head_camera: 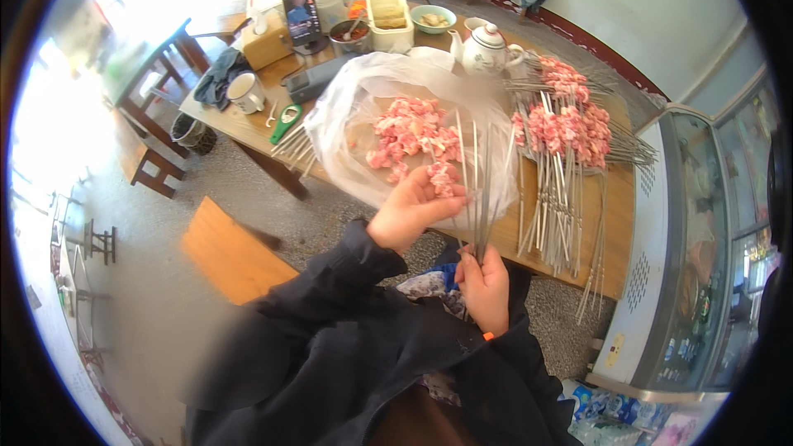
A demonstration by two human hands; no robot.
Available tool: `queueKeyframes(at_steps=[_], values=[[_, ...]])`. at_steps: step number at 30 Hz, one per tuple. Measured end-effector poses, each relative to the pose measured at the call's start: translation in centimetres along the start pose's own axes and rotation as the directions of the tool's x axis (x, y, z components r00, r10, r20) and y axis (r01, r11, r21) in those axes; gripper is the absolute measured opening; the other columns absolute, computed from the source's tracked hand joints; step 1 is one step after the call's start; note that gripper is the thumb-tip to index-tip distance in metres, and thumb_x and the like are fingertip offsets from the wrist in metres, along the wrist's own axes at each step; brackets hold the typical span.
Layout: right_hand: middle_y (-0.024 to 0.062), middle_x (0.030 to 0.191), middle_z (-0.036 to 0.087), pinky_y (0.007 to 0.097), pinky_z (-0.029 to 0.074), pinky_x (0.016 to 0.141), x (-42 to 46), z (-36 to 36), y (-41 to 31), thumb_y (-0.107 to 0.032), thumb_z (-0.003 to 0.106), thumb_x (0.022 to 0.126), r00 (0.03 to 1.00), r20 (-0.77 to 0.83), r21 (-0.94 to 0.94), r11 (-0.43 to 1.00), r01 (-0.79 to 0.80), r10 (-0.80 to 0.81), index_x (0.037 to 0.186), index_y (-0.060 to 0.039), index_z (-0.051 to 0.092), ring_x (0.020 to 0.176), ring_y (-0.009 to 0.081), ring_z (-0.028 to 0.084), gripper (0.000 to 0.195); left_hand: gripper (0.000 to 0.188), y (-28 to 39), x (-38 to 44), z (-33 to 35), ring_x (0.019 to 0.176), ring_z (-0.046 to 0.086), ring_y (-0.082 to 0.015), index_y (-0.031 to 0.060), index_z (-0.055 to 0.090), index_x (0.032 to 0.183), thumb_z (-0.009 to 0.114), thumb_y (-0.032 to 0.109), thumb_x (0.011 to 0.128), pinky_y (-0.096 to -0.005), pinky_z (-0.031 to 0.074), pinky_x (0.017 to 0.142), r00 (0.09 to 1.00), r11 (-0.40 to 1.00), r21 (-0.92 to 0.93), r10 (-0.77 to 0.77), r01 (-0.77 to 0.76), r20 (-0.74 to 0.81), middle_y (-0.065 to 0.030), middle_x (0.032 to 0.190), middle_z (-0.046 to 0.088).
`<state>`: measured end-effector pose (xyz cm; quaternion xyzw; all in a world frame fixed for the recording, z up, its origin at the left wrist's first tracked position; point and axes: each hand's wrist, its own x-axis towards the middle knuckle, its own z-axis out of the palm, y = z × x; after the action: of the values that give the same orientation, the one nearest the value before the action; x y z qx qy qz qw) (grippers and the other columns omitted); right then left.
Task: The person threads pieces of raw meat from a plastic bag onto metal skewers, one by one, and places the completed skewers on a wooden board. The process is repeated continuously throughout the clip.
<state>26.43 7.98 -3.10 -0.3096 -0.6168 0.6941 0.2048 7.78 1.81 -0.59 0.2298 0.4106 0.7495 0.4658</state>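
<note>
My left hand [409,207] has its fingers around pieces of raw meat [441,179] threaded on a thin metal skewer. My right hand [486,285] grips a bunch of flat metal skewers [483,198] by their lower ends, their tips fanned upward. The meat-bearing skewer seems to run down to this hand too. Just beyond the left hand, a heap of loose raw meat chunks [409,127] lies in an opened clear plastic bag [344,164]. To the right, loaded meat skewers [570,130] are piled with their bare handles [554,223] towards me.
The wooden table [610,260] also bears a teapot [486,49], a bowl [433,18], a divided container [390,25], a propped phone [302,15], a mug [246,93] and a green bottle opener [286,122]. A glass-door fridge [687,248] stands right; a wooden bench [232,254] sits left.
</note>
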Motion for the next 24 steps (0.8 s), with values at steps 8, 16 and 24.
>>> queueKeyframes(at_steps=[8,16,24], values=[[0.0029,0.075,0.058,0.0225,0.040,0.059,0.0,0.0,0.0,-0.006,0.051,0.102,0.998,0.049,-0.010,0.999,0.033,-0.032,0.110,0.0012,0.056,0.063,0.0069,0.049,0.011,0.045,0.1,-0.5,0.2,0.105,0.066,-0.0186,0.0023,0.044,0.139,0.060,0.002,0.097,-0.0333,0.054,0.084,0.993,0.998,0.011,0.067,-0.066,-0.095,-0.0094,0.113,0.067],[0.0064,0.088,0.064,0.0222,0.038,0.055,-0.3,-0.1,-1.5,-0.009,0.049,0.104,0.994,0.087,0.157,0.985,-0.075,0.062,0.119,-0.0004,0.055,0.058,0.0062,0.047,0.018,0.027,1.4,0.6,-1.2,0.096,0.068,-0.0210,-0.0037,0.059,0.122,0.050,0.015,0.105,-0.0356,0.057,0.078,0.992,0.990,-0.136,0.004,-0.022,-0.129,-0.0155,0.110,0.069],[0.0043,0.094,0.064,0.0206,0.039,0.056,0.1,-1.2,-2.2,-0.013,0.053,0.104,0.929,0.363,0.149,0.980,-0.132,0.070,0.111,-0.0017,0.061,0.061,0.0056,0.046,0.015,0.028,1.7,0.6,-1.1,0.094,0.065,-0.0145,-0.0019,0.061,0.125,0.053,0.016,0.105,-0.0305,0.054,0.083,0.992,0.989,0.146,0.032,-0.013,-0.123,-0.0093,0.109,0.069]])
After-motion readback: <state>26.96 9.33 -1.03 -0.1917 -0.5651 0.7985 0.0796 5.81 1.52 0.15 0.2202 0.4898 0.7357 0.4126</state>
